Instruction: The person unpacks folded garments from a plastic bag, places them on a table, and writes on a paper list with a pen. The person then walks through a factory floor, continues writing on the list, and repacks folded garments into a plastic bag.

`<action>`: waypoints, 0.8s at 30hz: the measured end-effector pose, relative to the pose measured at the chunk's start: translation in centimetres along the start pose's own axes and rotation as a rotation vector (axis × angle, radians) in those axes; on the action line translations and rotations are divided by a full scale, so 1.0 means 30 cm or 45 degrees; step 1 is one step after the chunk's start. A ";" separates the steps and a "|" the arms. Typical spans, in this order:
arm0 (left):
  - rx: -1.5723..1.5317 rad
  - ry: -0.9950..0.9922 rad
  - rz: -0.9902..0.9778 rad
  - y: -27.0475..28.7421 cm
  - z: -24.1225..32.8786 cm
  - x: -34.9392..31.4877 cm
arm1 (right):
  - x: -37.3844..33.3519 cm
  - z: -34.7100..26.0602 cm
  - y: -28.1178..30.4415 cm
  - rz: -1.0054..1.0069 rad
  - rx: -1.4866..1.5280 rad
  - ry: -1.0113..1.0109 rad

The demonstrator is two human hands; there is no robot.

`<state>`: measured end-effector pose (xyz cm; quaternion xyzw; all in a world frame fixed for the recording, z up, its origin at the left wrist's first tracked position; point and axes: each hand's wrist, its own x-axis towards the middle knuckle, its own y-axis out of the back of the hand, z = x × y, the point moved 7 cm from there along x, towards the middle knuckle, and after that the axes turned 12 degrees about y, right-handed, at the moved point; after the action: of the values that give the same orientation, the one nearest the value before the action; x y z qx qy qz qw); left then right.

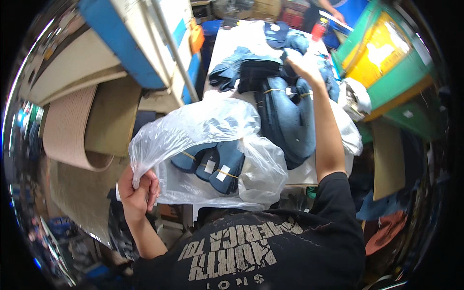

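My left hand (138, 191) is closed on the edge of a clear plastic bag (193, 123), pinching its gathered film. Inside the open bag lie several banded bundles of dark blue denim pieces (223, 166), with small white tags on them. My right arm stretches across the table, and my right hand (304, 65) is over the far denim stacks, beside a dark denim piece (288, 71). Its fingers are blurred and partly hidden, so their grip is unclear. Below that hand, long curved denim bundles (285, 121) lie tied with thin yellowish bands.
More folded denim (229, 67) lies on the white table (224, 38), with a red bottle (319, 29) at its far right. A metal pole (176, 53) rises at left. A green and yellow cabinet (382, 48) stands at right. Another person's arm (331, 9) shows at the far end.
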<state>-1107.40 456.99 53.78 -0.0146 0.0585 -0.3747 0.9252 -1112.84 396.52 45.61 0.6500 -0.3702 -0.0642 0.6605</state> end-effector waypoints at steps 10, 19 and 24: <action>-0.012 0.052 0.243 -0.046 0.066 -0.101 | -0.101 0.161 0.061 0.090 0.252 -0.152; -0.021 0.014 0.244 -0.058 0.086 -0.080 | -0.612 -0.780 0.492 -0.476 1.492 1.009; 0.356 0.111 0.142 -0.116 0.084 -0.083 | -0.832 -1.063 0.328 -0.428 1.161 1.667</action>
<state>-1111.28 456.17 56.76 0.1340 0.0466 -0.3275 0.9341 -1116.41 437.97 48.21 0.8077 0.2034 0.3875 0.3952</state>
